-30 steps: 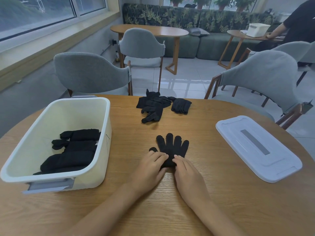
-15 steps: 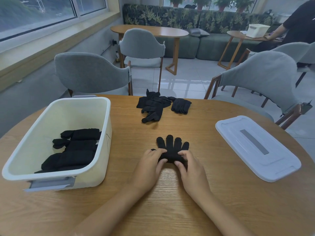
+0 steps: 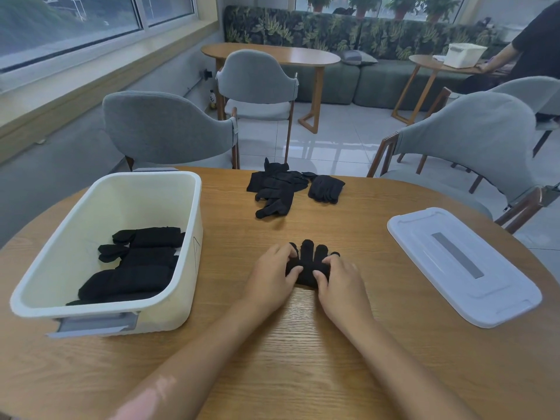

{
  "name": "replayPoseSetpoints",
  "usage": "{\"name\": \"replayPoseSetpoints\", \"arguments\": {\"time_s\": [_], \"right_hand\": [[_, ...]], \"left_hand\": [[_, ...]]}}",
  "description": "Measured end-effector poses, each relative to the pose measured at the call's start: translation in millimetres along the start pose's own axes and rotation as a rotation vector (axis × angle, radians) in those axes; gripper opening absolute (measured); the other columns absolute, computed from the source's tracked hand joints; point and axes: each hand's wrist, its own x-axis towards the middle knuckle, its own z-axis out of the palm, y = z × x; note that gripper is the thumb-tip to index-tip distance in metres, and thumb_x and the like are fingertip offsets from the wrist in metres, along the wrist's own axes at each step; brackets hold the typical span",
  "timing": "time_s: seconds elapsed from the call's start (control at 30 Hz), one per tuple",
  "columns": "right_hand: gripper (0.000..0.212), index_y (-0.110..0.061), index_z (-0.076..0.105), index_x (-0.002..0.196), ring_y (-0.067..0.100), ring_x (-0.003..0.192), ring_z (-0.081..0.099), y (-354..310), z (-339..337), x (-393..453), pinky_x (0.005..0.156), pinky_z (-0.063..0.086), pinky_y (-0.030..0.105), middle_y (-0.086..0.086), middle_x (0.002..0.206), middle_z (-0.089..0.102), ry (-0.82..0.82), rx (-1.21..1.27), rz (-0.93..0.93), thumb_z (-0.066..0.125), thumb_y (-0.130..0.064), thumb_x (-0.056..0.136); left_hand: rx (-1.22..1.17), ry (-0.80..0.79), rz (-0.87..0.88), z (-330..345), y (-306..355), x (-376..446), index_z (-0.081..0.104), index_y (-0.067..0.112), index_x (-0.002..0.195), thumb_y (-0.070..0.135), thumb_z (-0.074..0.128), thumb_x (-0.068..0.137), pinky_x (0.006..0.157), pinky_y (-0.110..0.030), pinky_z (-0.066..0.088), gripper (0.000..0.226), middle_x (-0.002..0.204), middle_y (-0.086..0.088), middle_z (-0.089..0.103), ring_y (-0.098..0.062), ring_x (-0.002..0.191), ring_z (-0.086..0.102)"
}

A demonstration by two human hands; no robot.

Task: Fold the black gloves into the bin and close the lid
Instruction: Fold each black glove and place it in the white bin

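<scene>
A black glove (image 3: 307,263) lies near the middle of the wooden desk (image 3: 303,344), a little toward the near edge, with its cuff end rolled up over the palm and its fingertips pointing toward the far edge. The rolled cuff is gripped from both sides: the left hand (image 3: 270,278) has its fingers curled around the left of the roll, and the right hand (image 3: 342,283) has its fingers curled around the right, thumbs tucked on the near side. Both forearms are stretched out from the near edge of the desk. Toward the left edge a cream bin (image 3: 188,237) with a grey latch on its near wall is set open, and folded black gloves (image 3: 136,268) are stacked inside it on the floor of the bin. Toward the right edge the white lid (image 3: 460,265) is laid flat, well apart from the bin, with a grey strip down its centre. Near the far edge, in the middle, a loose pile of black gloves (image 3: 277,192) is seen, with a smaller bundle of gloves (image 3: 325,189) just beside it on the right. Beyond the desk, grey upholstered chairs (image 3: 169,128) are drawn up at the far side.
</scene>
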Motion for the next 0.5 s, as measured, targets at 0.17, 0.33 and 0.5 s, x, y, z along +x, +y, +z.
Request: {"name": "replayPoseSetpoints", "arguments": {"time_s": [0.17,0.33,0.5], "right_hand": [[0.018,-0.014,0.064,0.104,0.019,0.089,0.051,-1,-4,-7,0.075,0.047,0.031,-0.001,0.099,0.058,0.186,-0.144,-0.305,0.068,-0.014,0.086],[0.027,-0.008,0.066,0.112,0.024,0.102,0.057,5,0,-19,0.089,0.050,0.037,0.005,0.109,0.062,0.107,-0.261,-0.533,0.057,-0.009,0.087],[0.042,-0.001,0.062,0.121,0.028,0.103,0.061,10,7,-20,0.095,0.053,0.038,0.014,0.115,0.064,0.076,-0.344,-0.497,0.062,0.004,0.079]], "left_hand": [[0.060,0.032,0.105,2,-1,-2,0.062,0.025,0.107,0.023,0.067,0.094,0.080,-0.020,0.049,0.014,0.108,0.013,0.053,-0.004,0.095,0.053],[0.129,0.049,0.149,4,-2,-4,0.065,0.024,0.108,0.022,0.062,0.097,0.080,-0.019,0.040,0.012,0.105,0.012,0.059,-0.007,0.096,0.052],[0.174,0.037,0.181,1,-4,-8,0.067,0.023,0.109,0.024,0.061,0.098,0.077,-0.018,0.038,0.013,0.104,0.010,0.062,-0.009,0.096,0.054]]}}
